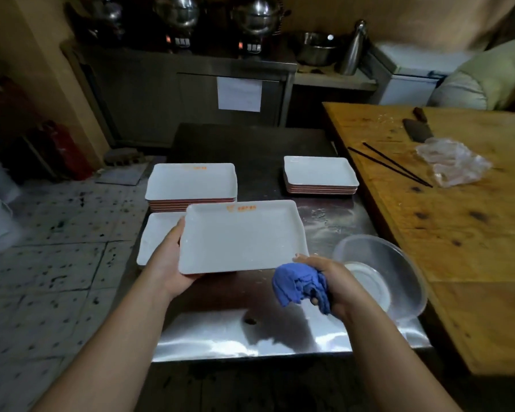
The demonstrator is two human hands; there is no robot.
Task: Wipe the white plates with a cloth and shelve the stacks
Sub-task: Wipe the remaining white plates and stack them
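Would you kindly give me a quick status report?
Left hand holds white plate. Right hand grips blue cloth, off the plate. Nothing between them.

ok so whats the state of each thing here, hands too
left hand: grips held plate
held plate: lifted, tilted, face up
right hand: grips cloth
blue cloth: bunched, off the plate
left stack: stacked on steel table
right stack: stacked
clear bowl: upright

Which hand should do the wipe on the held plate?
Right. The right hand already grips the blue cloth beside the white plate's near corner, while the left hand holds that plate by its left edge.
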